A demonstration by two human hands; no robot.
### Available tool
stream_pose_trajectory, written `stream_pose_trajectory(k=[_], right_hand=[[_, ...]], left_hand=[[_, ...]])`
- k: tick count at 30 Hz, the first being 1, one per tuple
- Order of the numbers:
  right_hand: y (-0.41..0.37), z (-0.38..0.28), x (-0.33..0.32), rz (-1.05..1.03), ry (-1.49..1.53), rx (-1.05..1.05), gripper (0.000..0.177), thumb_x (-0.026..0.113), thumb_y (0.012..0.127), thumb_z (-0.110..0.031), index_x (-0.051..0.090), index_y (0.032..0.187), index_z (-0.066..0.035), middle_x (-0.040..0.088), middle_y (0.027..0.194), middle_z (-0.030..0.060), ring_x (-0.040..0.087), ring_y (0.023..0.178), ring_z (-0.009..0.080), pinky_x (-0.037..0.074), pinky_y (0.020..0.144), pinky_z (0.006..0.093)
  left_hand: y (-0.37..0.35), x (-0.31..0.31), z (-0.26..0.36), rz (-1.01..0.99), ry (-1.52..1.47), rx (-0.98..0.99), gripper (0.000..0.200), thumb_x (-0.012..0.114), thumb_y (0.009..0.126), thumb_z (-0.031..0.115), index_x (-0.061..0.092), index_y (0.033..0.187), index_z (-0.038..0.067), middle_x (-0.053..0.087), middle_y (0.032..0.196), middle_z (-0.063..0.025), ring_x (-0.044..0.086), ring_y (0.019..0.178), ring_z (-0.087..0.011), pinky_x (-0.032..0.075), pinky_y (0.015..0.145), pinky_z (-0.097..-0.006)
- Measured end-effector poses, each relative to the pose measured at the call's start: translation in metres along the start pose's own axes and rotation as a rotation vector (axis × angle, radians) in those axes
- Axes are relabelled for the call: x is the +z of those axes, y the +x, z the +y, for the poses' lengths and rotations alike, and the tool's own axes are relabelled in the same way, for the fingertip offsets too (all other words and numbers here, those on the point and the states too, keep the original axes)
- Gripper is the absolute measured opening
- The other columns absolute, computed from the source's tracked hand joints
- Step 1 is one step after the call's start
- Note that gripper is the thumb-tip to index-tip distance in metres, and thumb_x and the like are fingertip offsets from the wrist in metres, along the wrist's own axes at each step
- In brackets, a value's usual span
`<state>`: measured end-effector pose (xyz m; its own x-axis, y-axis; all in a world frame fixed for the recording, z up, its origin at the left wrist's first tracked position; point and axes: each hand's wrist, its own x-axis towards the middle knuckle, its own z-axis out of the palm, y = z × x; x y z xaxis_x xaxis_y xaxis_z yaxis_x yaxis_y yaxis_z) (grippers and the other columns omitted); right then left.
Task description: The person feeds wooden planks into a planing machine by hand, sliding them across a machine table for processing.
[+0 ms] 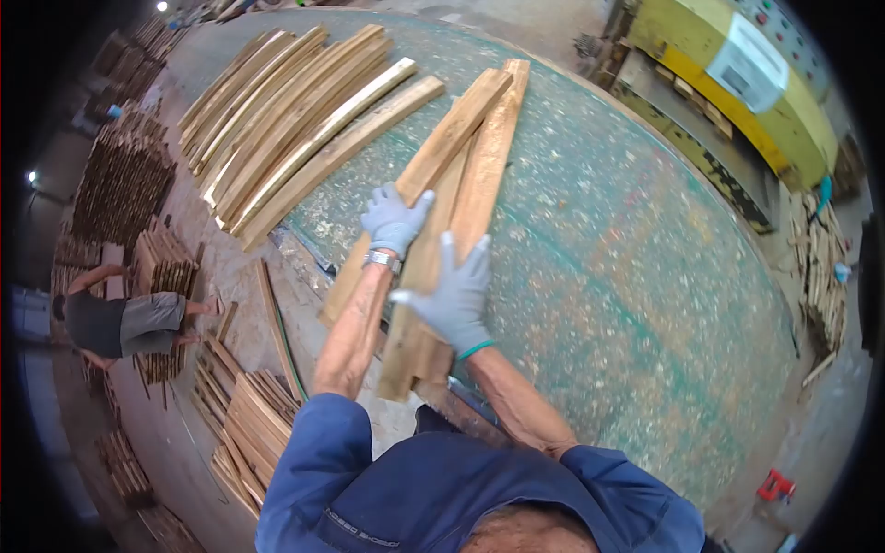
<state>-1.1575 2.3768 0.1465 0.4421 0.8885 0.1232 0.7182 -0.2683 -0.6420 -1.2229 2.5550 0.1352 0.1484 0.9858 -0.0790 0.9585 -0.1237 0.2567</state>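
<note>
Several wooden boards lie together before me on the green, paint-flecked table, fanned out and partly overlapping. My left hand (396, 219), in a grey glove with a metal watch at the wrist, has its fingers wrapped over the upper left board (454, 129). The right board (493, 147) runs beside it, its far end close to the other's. Lower down, my right hand (452, 300), gloved in grey with a green cuff, rests on the near part of the boards. Its thumb and fingers are spread; it covers part of the wood. The near ends overhang the table edge.
A row of boards (295, 120) lies at the table's far left. The green table (627, 276) extends right. A yellow machine (737, 83) stands beyond it. At left, a person (120, 323) bends near stacked wood (124, 175). A red tool (775, 486) lies at lower right.
</note>
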Motion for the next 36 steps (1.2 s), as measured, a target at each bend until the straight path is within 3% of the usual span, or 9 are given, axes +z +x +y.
stream_pose_trajectory(k=[3,9,11,17,23,26,31,34,36], right_hand=[[-0.034,0.045,-0.024,0.051,0.087,0.164,0.113,0.086,0.063,-0.041,0.027,0.151,-0.003,0.018,0.151,0.0378,0.03,0.136,0.0528,0.03,0.114,0.0487],[-0.123,0.155,-0.118,0.224,0.306,0.113,0.092,0.078,0.069,-0.022,0.036,0.147,-0.001,0.029,0.15,0.0311,0.033,0.138,0.0474,0.031,0.114,0.0477],[-0.163,0.162,-0.159,0.245,0.373,0.134,0.088,0.077,0.069,-0.02,0.038,0.147,-0.004,0.032,0.149,0.0295,0.034,0.138,0.0463,0.031,0.114,0.0463],[-0.27,0.206,-0.188,0.217,-0.426,0.32,0.079,0.072,0.075,-0.021,0.04,0.147,-0.008,0.035,0.146,0.0327,0.037,0.131,0.0481,0.034,0.11,0.0501],[-0.226,0.177,-0.132,0.228,-0.323,0.254,0.074,0.07,0.08,-0.039,0.046,0.142,-0.007,0.033,0.144,0.0369,0.04,0.124,0.0502,0.035,0.105,0.0561],[-0.201,0.157,-0.111,0.235,-0.4,0.246,0.075,0.069,0.082,-0.047,0.047,0.141,-0.006,0.034,0.144,0.0382,0.04,0.125,0.0517,0.034,0.106,0.0565],[-0.181,0.166,-0.116,0.296,-0.457,0.353,0.082,0.07,0.08,-0.052,0.044,0.144,-0.008,0.033,0.145,0.038,0.036,0.13,0.0534,0.032,0.109,0.0566],[-0.163,0.196,-0.136,0.323,-0.5,0.415,0.084,0.073,0.079,-0.053,0.044,0.145,-0.011,0.034,0.146,0.0365,0.036,0.131,0.0519,0.032,0.109,0.0559],[-0.159,0.206,-0.146,0.338,-0.507,0.443,0.084,0.074,0.077,-0.052,0.044,0.145,-0.012,0.034,0.146,0.0355,0.036,0.132,0.0509,0.032,0.11,0.0555]], left_hand=[[-0.045,0.044,0.045,0.111,-0.067,0.157,0.085,0.06,0.079,0.067,0.048,0.133,0.003,0.053,0.126,-0.0203,0.052,0.12,-0.0378,0.043,0.095,-0.0516],[-0.129,0.042,0.127,-0.244,-0.469,0.416,0.078,0.07,0.078,0.053,0.048,0.132,0.002,0.052,0.125,-0.0238,0.055,0.116,-0.0416,0.046,0.095,-0.0488],[-0.134,0.039,0.127,-0.197,-0.514,0.367,0.074,0.073,0.078,0.05,0.049,0.13,0.003,0.053,0.121,-0.0252,0.058,0.108,-0.0429,0.047,0.094,-0.0491],[-0.139,0.043,0.046,0.164,-0.186,0.254,0.083,0.072,0.078,0.056,0.045,0.132,-0.002,0.053,0.117,-0.0244,0.05,0.11,-0.0411,0.042,0.095,-0.0509],[-0.186,0.06,0.053,0.025,-0.151,0.265,0.082,0.053,0.089,0.061,0.045,0.134,-0.007,0.053,0.117,-0.0243,0.049,0.11,-0.0376,0.039,0.096,-0.0493],[-0.201,0.076,0.104,0.11,-0.172,0.335,0.073,0.057,0.086,0.054,0.051,0.126,-0.006,0.057,0.109,-0.0206,0.054,0.104,-0.0365,0.044,0.09,-0.0503],[-0.146,0.104,0.137,-0.183,-0.571,0.533,0.069,0.062,0.087,0.044,0.048,0.139,0.002,0.058,0.127,-0.0185,0.056,0.115,-0.0339,0.046,0.095,-0.0438],[-0.101,0.028,0.126,-0.962,-1.083,0.479,0.068,0.065,0.086,0.043,0.05,0.14,0.003,0.055,0.138,-0.0177,0.055,0.122,-0.0312,0.045,0.1,-0.0421],[-0.043,0.018,0.096,-0.313,-0.889,0.654,0.062,0.068,0.085,0.041,0.057,0.134,0.005,0.056,0.137,-0.0188,0.058,0.119,-0.031,0.046,0.1,-0.042]])
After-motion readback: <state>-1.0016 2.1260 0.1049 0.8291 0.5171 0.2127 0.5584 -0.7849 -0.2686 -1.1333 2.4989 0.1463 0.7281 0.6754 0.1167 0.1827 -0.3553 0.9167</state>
